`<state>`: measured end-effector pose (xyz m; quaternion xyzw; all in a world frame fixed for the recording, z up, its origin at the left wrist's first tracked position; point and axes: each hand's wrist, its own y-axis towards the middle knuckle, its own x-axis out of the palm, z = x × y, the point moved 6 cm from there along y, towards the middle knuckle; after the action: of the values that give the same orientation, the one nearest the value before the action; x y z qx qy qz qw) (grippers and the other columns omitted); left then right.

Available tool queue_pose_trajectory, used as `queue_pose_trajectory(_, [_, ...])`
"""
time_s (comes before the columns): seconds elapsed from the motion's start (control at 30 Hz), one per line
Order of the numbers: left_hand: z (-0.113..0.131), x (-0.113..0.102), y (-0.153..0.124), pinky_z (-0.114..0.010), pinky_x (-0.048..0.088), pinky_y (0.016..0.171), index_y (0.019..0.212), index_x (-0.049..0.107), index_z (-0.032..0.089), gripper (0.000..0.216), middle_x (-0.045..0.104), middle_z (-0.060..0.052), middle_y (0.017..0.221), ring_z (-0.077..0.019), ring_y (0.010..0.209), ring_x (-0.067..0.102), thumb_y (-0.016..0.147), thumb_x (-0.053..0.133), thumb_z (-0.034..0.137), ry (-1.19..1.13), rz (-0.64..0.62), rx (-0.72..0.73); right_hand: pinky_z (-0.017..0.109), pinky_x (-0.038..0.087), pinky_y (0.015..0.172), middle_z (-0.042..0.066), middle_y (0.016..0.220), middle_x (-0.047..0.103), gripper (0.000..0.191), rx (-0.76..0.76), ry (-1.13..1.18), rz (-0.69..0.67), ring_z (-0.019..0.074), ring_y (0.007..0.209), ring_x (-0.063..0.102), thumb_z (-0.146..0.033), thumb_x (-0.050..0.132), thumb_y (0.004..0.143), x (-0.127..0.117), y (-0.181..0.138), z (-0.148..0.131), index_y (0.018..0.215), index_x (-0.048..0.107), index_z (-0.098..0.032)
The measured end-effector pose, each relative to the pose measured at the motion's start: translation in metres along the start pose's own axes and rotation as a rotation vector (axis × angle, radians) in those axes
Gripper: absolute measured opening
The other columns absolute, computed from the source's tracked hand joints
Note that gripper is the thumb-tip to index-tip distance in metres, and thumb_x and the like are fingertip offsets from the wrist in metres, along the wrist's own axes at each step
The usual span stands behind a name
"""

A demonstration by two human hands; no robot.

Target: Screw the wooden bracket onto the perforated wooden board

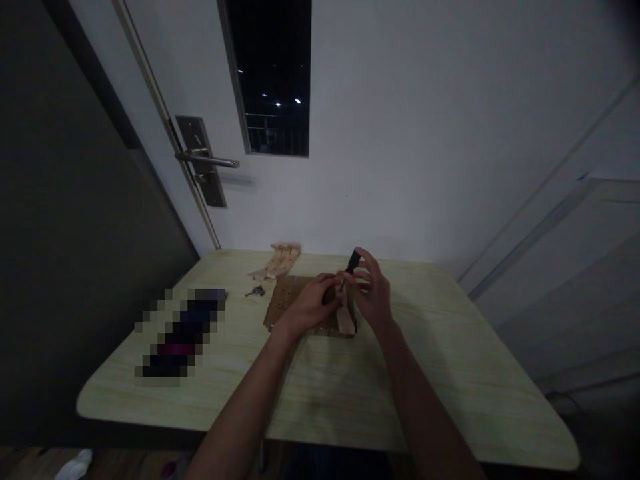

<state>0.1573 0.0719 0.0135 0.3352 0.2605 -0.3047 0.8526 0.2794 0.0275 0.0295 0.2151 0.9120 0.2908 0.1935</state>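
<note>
My right hand (371, 291) grips a screwdriver (354, 259) by its black handle. The tool leans, with its shaft pointing down at a pale wooden piece (345, 321). Its tip is hidden among my fingers. On the other side, my left hand (311, 305) has its fingers curled against the same piece and steadies it. Beneath both hands lies a brown, flat board (286, 295) dotted with small holes; the wooden piece rests along its right end. Just left of the board is a small heap of screws (257, 291).
Further pale wooden pieces (284, 259) lie in a group at the table's back edge. A dark, pixelated object (187, 333) occupies the table's left side. The light wooden table (450, 373) meets a white door with a metal handle (210, 160) behind it.
</note>
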Motion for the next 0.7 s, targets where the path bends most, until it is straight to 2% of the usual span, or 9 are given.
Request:
queue_pose_trajectory(0.17, [0.0011,-0.0006,-0.0007,-0.040,0.040,0.102,0.117,0.057,0.018,0.036,0.055,-0.010,0.124,-0.0222,0.114,0.053,0.080,0.058,0.020,-0.014,-0.001,0.021,0.025,0.059,0.057,0.009,0.110,0.063,0.049,-0.033,0.022,-0.067,0.0162,0.083,0.068,-0.033,0.049,0.088,0.0013,-0.0007,-0.0060,0.136,0.038,-0.027])
queue_pose_trajectory(0.33, [-0.0007,0.0005,-0.0014,-0.040,0.039,0.103,0.118,0.056,0.019,0.037,0.055,-0.010,0.125,-0.0222,0.115,0.052,0.081,0.058,0.020,-0.013,0.005,0.032,0.030,0.059,0.068,0.007,0.101,0.069,0.048,-0.062,-0.036,-0.043,0.0176,0.088,0.068,-0.033,0.048,0.089,-0.0005,0.0012,-0.0060,0.136,0.038,-0.027])
queue_pose_trajectory(0.47, [-0.0006,0.0000,-0.0012,-0.041,0.040,0.102,0.115,0.058,0.018,0.036,0.055,-0.011,0.124,-0.0225,0.115,0.052,0.079,0.059,0.018,-0.017,0.010,0.011,0.027,0.059,0.063,0.007,0.105,0.066,0.047,-0.043,0.010,-0.045,0.0168,0.085,0.068,-0.034,0.049,0.088,0.0009,0.0010,-0.0019,0.134,0.040,-0.027])
queue_pose_trajectory(0.7, [0.0015,-0.0013,-0.0015,-0.038,0.040,0.102,0.115,0.057,0.016,0.036,0.055,-0.011,0.122,-0.0217,0.113,0.053,0.079,0.059,0.019,-0.002,0.006,0.006,0.025,0.057,0.056,0.007,0.101,0.063,0.053,-0.001,0.029,-0.045,0.0150,0.076,0.066,-0.036,0.054,0.086,0.0032,0.0007,0.0004,0.136,0.039,-0.029])
